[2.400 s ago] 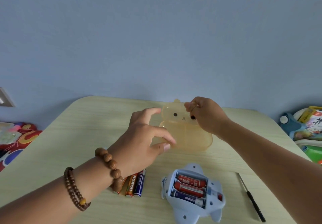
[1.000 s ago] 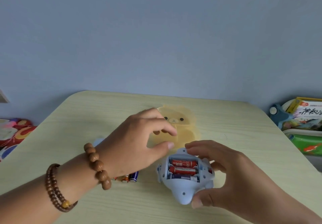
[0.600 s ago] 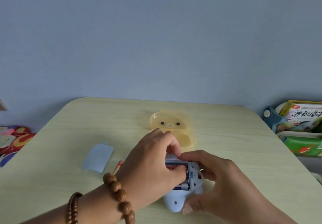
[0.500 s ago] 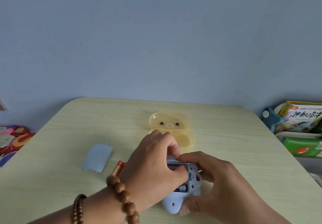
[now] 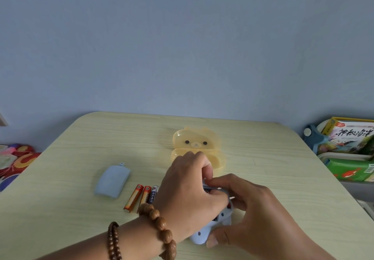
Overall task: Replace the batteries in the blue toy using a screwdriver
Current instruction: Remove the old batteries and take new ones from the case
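The blue toy (image 5: pixel 204 233) lies upside down near the table's front edge, mostly hidden under my hands. My right hand (image 5: pixel 249 215) grips it from the right side, thumb at its near end. My left hand (image 5: pixel 190 195) lies over the open battery compartment with its fingers curled down into it; I cannot tell whether they pinch a battery. The toy's blue battery cover (image 5: pixel 112 180) lies loose to the left. Three loose batteries (image 5: pixel 141 197) lie side by side between the cover and my left wrist. No screwdriver shows.
A translucent yellow bear-shaped box (image 5: pixel 197 148) stands open just beyond my hands. The light wooden table (image 5: pixel 81 158) ends at the blue wall. Books and boxes (image 5: pixel 352 152) are stacked off the right edge; colourful toys (image 5: pixel 16 158) lie off the left edge.
Both hands left the yellow box. My right hand took hold of the blue toy and my left hand moved onto its battery compartment. The view shifted, so the cover and loose batteries show.
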Demonstrator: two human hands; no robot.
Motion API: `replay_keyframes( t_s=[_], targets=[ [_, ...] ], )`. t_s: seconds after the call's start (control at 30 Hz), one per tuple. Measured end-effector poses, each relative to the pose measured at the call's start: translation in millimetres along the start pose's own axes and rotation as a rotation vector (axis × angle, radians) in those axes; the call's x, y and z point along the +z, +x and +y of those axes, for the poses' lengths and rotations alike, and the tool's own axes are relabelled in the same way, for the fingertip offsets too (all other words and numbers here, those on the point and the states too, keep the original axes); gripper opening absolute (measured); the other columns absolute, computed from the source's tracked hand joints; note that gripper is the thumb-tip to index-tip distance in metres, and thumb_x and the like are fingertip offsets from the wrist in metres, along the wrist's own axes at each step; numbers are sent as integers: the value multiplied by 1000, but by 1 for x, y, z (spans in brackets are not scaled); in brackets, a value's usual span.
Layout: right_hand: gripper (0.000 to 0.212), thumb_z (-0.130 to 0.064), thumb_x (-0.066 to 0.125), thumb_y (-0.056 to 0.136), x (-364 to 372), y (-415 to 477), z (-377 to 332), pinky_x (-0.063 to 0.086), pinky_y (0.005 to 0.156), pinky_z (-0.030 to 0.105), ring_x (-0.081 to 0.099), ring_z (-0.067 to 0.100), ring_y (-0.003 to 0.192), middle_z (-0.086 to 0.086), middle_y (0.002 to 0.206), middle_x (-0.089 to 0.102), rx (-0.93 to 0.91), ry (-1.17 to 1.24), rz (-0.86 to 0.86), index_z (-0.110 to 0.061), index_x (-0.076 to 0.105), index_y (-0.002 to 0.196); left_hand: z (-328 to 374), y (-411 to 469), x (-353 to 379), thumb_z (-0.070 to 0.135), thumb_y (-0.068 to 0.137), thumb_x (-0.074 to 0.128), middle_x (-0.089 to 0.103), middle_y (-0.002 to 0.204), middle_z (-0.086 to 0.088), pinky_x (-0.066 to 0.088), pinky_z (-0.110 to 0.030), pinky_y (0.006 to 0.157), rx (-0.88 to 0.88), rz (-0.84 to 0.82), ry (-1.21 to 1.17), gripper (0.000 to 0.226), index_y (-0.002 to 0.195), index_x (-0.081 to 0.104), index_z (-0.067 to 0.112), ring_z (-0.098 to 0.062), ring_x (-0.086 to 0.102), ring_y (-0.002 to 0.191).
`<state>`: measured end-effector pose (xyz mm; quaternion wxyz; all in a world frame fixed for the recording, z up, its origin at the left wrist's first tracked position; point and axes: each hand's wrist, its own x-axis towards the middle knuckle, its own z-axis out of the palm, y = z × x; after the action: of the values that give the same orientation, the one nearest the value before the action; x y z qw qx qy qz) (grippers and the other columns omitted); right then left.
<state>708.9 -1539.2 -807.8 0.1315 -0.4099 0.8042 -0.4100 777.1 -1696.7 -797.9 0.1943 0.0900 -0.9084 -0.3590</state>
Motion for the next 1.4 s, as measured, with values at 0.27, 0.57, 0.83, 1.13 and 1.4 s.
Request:
replay_keyframes(
  t_s=[0.27,0.57,0.83,1.13,1.4],
  targets=[
    [80,-18,104,46,0,-2,-1,63,84,27,76,5,95,-14,101,78,21,65,13,-48,67,111,-3,-4,-9,27,67,52,45,83,14,33,-14,68,168,-36,-3,15,80,45,28,-7,47,81],
    [77,-21,104,47,0,-4,0,64,85,35,78,8,92,-10,99,81,45,103,17,-47,67,109,-10,-1,-30,37,78,70,49,93,18,43,-11,70,306,-157,140,17,87,56,32,-2,52,87],
    [75,-23,105,43,1,-3,-1,64,82,31,77,4,92,-14,97,80,84,87,24,-42,69,107,-5,8,-38,34,83,74,60,83,13,52,-29,63,490,-140,343,13,87,63,27,-4,53,76],
    [74,-29,105,42,2,-2,-3,63,82,26,77,4,92,-15,97,79,98,85,34,-45,69,105,-14,8,-36,17,85,66,66,75,9,51,-33,54,692,-64,393,12,94,71,21,-13,59,71],
    [77,-24,105,42,3,-2,-3,64,84,29,77,6,93,-11,99,80,115,126,34,-48,70,106,-10,14,-37,23,72,73,64,78,15,53,-30,55,597,-116,348,19,90,66,27,-4,55,75]
  ],
)
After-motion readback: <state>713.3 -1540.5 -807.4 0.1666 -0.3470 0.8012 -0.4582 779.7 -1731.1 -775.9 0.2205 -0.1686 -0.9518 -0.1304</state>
